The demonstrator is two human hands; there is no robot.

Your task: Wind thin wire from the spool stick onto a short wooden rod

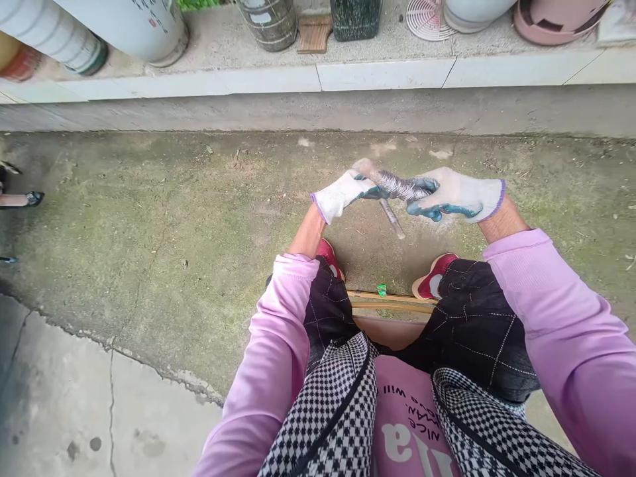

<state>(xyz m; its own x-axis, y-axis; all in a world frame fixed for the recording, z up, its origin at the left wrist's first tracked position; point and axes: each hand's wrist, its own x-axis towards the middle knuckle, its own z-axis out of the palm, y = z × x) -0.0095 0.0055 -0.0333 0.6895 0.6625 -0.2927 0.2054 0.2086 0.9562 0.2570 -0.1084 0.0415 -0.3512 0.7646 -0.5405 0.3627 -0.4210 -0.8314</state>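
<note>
A: Both gloved hands out front, left hand (342, 194) and right hand (454, 194) clamped on a grey, blurred stick (397, 187) above the concrete ground (149, 252).

B: Slick gloves; it could slip down between the red shoes (431, 278).

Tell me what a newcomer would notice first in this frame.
Two white gloved hands, left and right, meet at centre over the mossy concrete ground, gripping a blurred grey stick between them. Pink sleeves fill the bottom, with red shoes below the hands.
</note>
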